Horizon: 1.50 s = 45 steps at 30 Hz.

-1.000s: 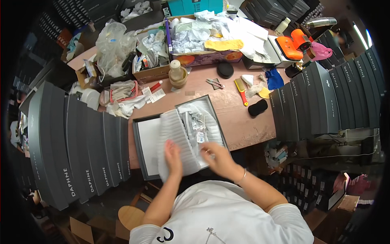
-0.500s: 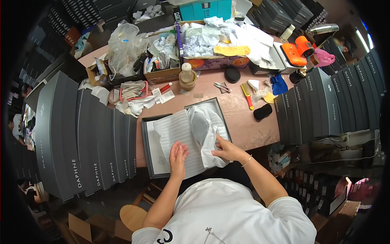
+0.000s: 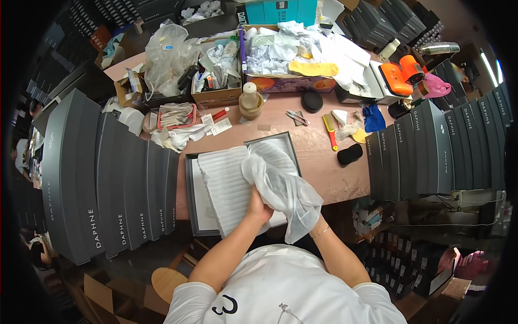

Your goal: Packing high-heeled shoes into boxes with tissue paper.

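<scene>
A bundle wrapped in thin white tissue paper (image 3: 288, 197) is lifted over the near right part of a dark grey shoebox (image 3: 200, 233). My left hand (image 3: 260, 208) grips its left side, with the fingers partly under the paper. My right hand (image 3: 319, 225) is at its lower right end; the paper covers the fingers and only the wrist with a bracelet shows. What lies inside the wrapping is hidden. A ribbed white foam sheet (image 3: 224, 175) is spread across the left part of the box, and more white sheet shows in its far right corner.
Stacked grey shoeboxes rise at the left (image 3: 116, 189) and right (image 3: 426, 151). Behind the box are a bottle (image 3: 250, 101), a round black tin (image 3: 312, 101), tweezers (image 3: 297, 117), a yellow-and-red brush (image 3: 330, 131) and a black pad (image 3: 350, 154). Farther back stands a carton of crumpled paper (image 3: 286, 83).
The tissue-wrapped bundle has been lifted from the right part of the box toward me and turned. My left hand has moved right onto it, and my right hand has gone under the paper.
</scene>
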Motion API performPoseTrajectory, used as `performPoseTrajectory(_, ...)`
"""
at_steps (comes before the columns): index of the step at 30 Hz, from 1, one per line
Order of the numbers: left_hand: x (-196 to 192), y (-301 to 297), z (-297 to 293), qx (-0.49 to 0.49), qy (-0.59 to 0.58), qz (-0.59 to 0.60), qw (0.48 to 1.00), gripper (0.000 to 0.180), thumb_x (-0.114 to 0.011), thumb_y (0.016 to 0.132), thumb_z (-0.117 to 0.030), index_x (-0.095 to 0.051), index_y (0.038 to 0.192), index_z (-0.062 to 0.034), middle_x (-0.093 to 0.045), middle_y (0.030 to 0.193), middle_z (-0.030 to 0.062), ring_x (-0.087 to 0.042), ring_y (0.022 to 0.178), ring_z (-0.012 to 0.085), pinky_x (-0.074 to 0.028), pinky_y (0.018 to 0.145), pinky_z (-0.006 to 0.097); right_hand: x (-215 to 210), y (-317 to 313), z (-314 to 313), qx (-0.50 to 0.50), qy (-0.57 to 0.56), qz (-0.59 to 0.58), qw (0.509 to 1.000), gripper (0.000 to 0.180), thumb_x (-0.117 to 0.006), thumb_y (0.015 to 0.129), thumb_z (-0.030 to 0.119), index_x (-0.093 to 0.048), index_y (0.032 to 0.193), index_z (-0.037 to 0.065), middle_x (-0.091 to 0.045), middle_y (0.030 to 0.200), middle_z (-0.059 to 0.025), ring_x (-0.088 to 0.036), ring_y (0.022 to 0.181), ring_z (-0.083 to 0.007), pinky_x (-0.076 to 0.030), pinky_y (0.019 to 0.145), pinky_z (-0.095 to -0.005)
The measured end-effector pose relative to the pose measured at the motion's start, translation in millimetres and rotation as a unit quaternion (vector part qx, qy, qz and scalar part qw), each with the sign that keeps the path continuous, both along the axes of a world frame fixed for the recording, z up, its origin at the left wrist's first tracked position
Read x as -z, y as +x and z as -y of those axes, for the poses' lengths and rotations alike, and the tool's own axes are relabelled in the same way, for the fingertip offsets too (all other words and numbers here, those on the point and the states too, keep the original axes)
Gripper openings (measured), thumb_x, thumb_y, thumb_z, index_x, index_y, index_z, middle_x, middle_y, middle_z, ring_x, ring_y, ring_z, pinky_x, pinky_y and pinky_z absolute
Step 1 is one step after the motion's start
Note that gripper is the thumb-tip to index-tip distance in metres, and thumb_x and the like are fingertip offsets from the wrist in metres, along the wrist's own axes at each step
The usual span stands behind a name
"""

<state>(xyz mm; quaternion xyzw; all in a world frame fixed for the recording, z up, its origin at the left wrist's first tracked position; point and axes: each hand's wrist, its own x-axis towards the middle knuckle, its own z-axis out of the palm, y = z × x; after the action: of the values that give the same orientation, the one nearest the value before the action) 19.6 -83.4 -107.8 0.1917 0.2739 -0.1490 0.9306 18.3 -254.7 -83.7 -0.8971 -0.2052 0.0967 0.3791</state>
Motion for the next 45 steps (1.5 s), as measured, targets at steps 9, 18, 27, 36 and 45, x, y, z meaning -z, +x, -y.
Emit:
performPoseTrajectory(9, -20.4, 12.7, -10.7, -0.021, 0.164, -0.058, 0.985, 0.023, -0.060, 0.093, -0.020, -0.056, 0.108, -0.0041, -0.063, 0.104, 0.0055, -0.060, 0.094, 0.0153, -0.049, 0.082, 0.031, -22.6, 65.9, 71.0, 0.141, 0.245, -0.185, 0.941, 0.029, -0.058, 0.091, 0.019, -0.058, 0.114, 0.002, -0.063, 0.111, -0.0050, -0.062, 0.091, -0.0178, -0.051, 0.078, -0.0279)
performPoseTrajectory(18, 10.8, -2.8, 23.9, -0.013, 0.340, -0.110, 0.934, 0.035, -0.058, 0.092, -0.010, -0.046, 0.124, 0.0009, -0.058, 0.115, 0.0100, -0.055, 0.105, 0.0159, -0.044, 0.090, 0.031, -11.1, 172.8, 103.7, -0.049, -0.262, 0.085, 0.960, 0.044, -0.070, 0.077, 0.020, -0.055, 0.115, 0.004, -0.059, 0.105, -0.0170, -0.058, 0.095, -0.0363, -0.047, 0.078, -0.0439)
performPoseTrajectory(27, 13.5, -5.1, 12.2, 0.074, 0.415, 0.042, 0.906, 0.066, -0.050, 0.096, -0.015, -0.012, 0.148, -0.0006, -0.017, 0.153, 0.0209, -0.018, 0.143, 0.0266, -0.019, 0.113, 0.035, 39.5, 76.1, -7.2, -0.056, -0.088, 0.074, 0.992, 0.037, -0.072, 0.077, 0.019, -0.065, 0.111, 0.007, -0.049, 0.131, -0.0216, -0.045, 0.119, -0.0421, -0.035, 0.102, -0.0497)
performPoseTrajectory(36, 17.9, -10.6, -40.0, 0.162, 0.495, 0.065, 0.851, 0.048, -0.056, 0.094, -0.017, -0.042, 0.136, 0.0019, -0.046, 0.137, 0.0188, -0.043, 0.128, 0.0243, -0.033, 0.106, 0.033, 10.0, 29.6, 16.7, 0.200, 0.411, -0.271, 0.847, 0.021, -0.052, 0.096, 0.015, -0.062, 0.109, 0.001, -0.063, 0.111, -0.0071, -0.059, 0.101, -0.0164, -0.045, 0.091, -0.0329)
performPoseTrajectory(45, 4.2, -41.9, -58.9, 0.049, 0.708, 0.173, 0.683, 0.053, -0.062, 0.087, -0.015, -0.043, 0.133, 0.0033, -0.051, 0.129, 0.0222, -0.047, 0.122, 0.0343, -0.038, 0.102, 0.038, 45.4, -32.5, 98.9, 0.415, 0.391, -0.439, 0.695, 0.028, -0.057, 0.093, 0.021, -0.056, 0.117, 0.007, -0.059, 0.119, -0.0047, -0.056, 0.108, -0.0207, -0.047, 0.089, -0.0357)
